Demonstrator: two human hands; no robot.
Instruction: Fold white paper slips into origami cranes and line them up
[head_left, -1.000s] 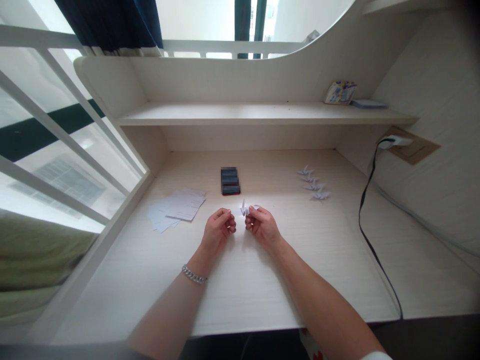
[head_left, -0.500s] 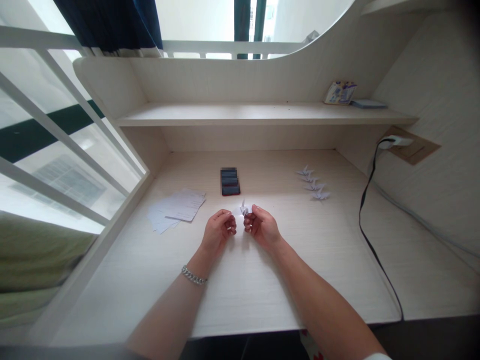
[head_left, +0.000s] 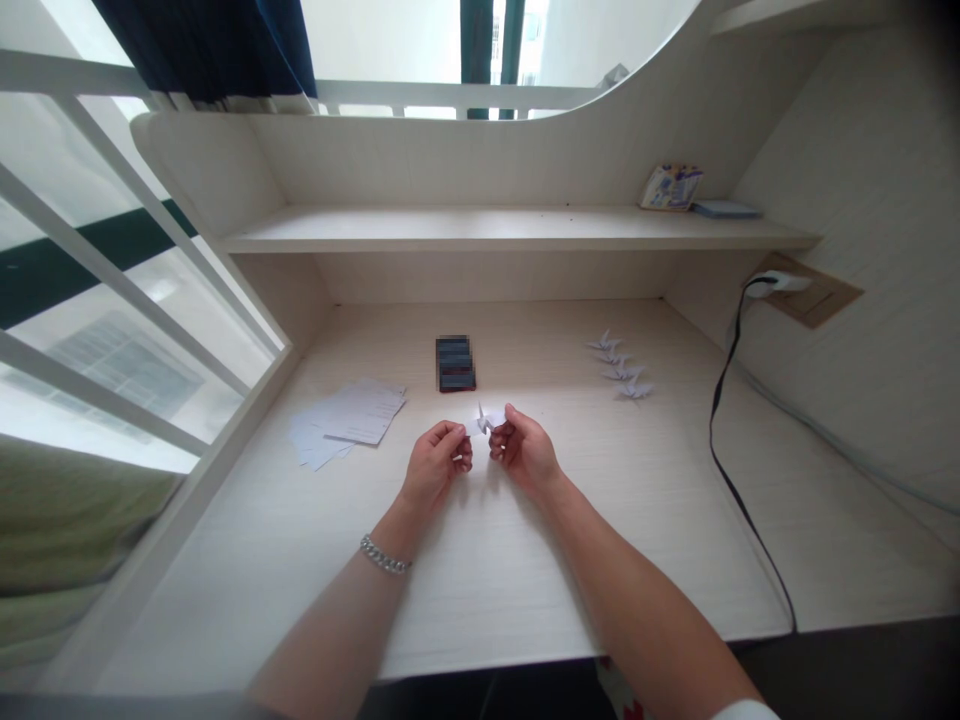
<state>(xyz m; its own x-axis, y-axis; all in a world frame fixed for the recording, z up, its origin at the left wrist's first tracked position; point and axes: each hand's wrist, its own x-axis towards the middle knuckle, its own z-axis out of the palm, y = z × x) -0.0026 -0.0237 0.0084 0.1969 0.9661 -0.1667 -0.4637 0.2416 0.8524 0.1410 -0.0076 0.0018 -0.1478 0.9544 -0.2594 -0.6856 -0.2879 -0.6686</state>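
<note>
Between my hands, just above the desk, is a white paper crane [head_left: 482, 421] with its wings drawn out to both sides. My left hand [head_left: 439, 457] pinches the left wing between thumb and finger. The right wing is pinched by my right hand [head_left: 523, 450], whose other fingers are curled under. Beyond the crane lies a dark phone [head_left: 455, 363]. Several finished paper cranes [head_left: 621, 366] stand in a row to the right. Off to the left, white paper sheets [head_left: 361, 415] lie overlapping.
A black cable [head_left: 718, 420] runs from a plug [head_left: 780, 282] in the wall socket down the desk's right side. Over the back of the desk is a shelf [head_left: 450, 222] with a small patterned packet [head_left: 671, 187]. White rails [head_left: 112, 255] border the left.
The crane's wings are spread flatter and wider between my fingers, and its body has turned slightly. The whole view has shifted a little; both hands keep their pinch.
</note>
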